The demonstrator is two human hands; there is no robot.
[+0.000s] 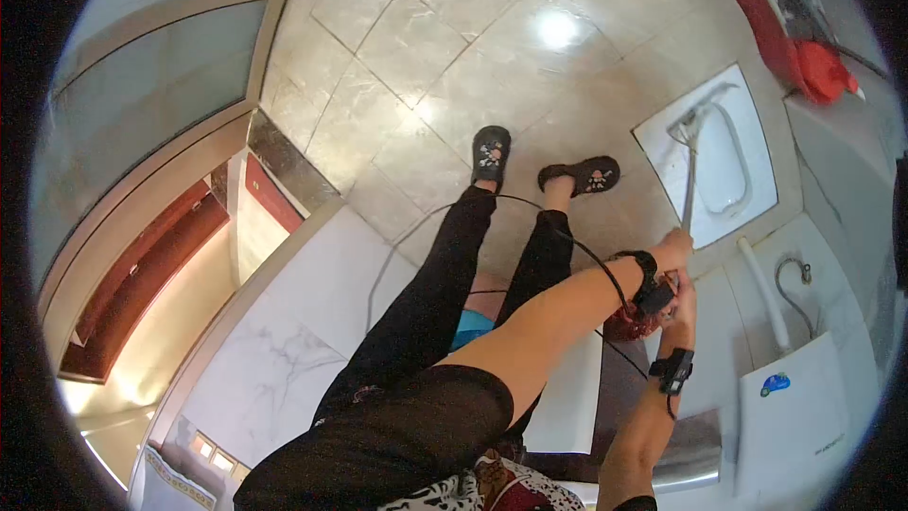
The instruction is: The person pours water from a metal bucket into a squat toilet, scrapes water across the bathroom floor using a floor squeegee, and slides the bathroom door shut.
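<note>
My left hand [673, 248] wraps round the pale handle of a long-handled mop [690, 185]. Just below it, my right hand [679, 301] is closed on the lower part of the same handle. The mop's wide head lies over the white squat toilet [721, 185] set in the floor; its details are blurred. Both wrists carry black straps with small devices, and a black cable loops from them across my legs. Partly hidden behind my hands is a dark red object [628, 324] whose kind I cannot make out.
Right of my hands are a white cistern [793, 426], a white pipe [764, 295] and a grey hose [785, 274]. A red plastic container [823, 74] sits at the upper right. My dark shoes [492, 153] stand on the tiled floor [426, 66]. A glass-panelled door [161, 123] is at left.
</note>
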